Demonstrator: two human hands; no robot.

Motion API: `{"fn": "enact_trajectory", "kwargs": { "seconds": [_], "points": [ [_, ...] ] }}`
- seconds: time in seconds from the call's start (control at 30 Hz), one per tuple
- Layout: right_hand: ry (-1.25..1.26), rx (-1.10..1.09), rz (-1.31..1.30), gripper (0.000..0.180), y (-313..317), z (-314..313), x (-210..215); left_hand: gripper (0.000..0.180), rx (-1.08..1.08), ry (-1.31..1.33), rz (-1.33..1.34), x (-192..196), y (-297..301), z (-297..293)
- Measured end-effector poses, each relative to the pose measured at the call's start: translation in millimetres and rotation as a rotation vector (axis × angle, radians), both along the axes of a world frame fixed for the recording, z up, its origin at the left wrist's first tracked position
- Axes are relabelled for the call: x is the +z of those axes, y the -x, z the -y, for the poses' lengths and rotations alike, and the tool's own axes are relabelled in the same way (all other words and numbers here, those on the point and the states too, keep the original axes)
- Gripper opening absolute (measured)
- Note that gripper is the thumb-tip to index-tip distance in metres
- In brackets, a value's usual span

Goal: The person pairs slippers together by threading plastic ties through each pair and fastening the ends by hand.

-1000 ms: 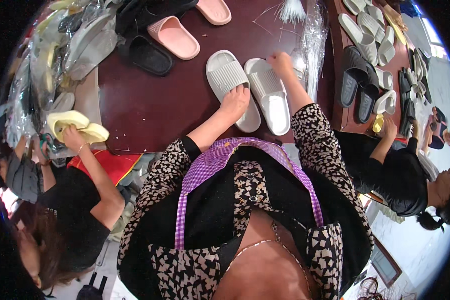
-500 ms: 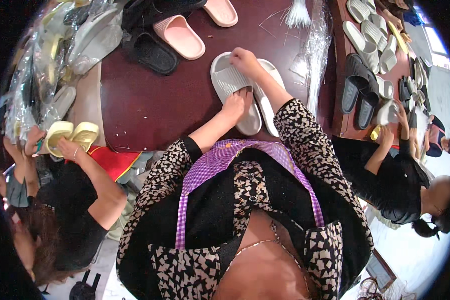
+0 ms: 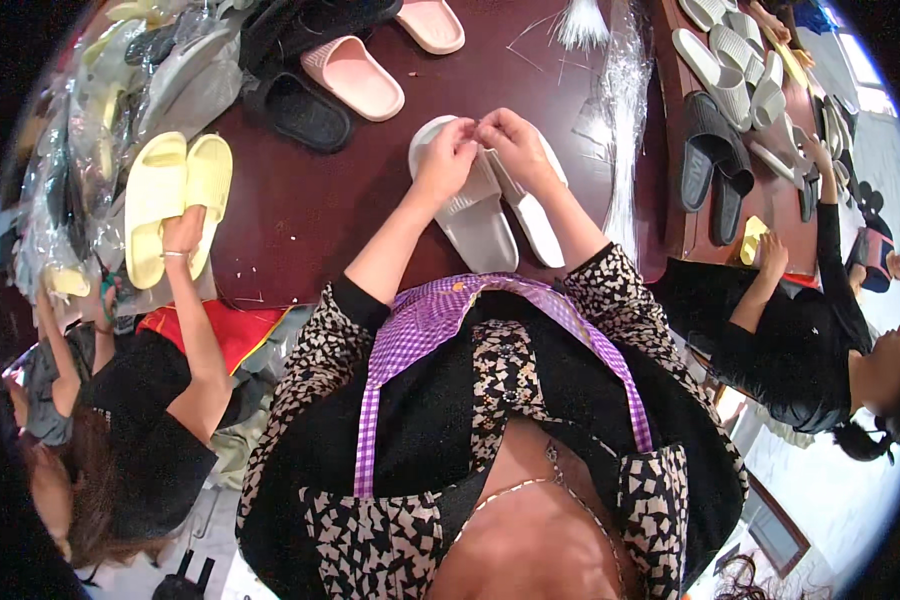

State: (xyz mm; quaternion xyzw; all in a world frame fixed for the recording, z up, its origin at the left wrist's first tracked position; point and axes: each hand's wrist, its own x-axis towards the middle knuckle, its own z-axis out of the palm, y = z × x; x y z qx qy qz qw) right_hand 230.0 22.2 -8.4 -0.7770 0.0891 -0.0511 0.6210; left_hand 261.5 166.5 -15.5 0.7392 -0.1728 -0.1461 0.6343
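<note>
A pair of light grey slide slippers lies side by side on the dark red table, toes away from me. My left hand (image 3: 444, 160) is over the strap of the left slipper (image 3: 482, 235), fingertips pinched together. My right hand (image 3: 516, 150) hovers over the toe end of the right slipper (image 3: 538, 228), its fingers also pinched. The fingertips of both hands nearly meet between the two straps. Whatever they hold is too small to make out, and the hands hide parts of both straps.
Pink slippers (image 3: 355, 78) and a black slipper (image 3: 302, 112) lie beyond at left. Thin white strips (image 3: 582, 28) and a plastic-wrapped bundle (image 3: 620, 150) are at right. A co-worker at left holds yellow slippers (image 3: 158, 210). Black slippers (image 3: 705, 150) lie on the right-hand table.
My left hand has come out of the left slipper's foot opening and moved up to meet my right hand, which shifted slightly right. The left co-worker's yellow slippers have moved up onto the table.
</note>
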Motion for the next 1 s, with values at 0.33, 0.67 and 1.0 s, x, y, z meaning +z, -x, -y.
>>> {"fn": "enact_trajectory", "kwargs": {
  "seconds": [0.33, 0.67, 1.0],
  "points": [
    [-0.162, -0.213, 0.026, 0.008, 17.8, -1.5, 16.4, 0.011, -0.101, 0.140, -0.500, 14.2, 2.2, -1.6],
    [-0.274, -0.182, -0.115, 0.010, 32.2, -4.7, 41.5, 0.014, -0.107, 0.183, -0.483, 39.1, 8.2, -8.1],
    [-0.197, -0.094, -0.011, 0.008, 44.8, -4.4, 55.9, 0.014, -0.156, 0.253, -0.427, 51.5, 12.5, -7.7]
  ]
}}
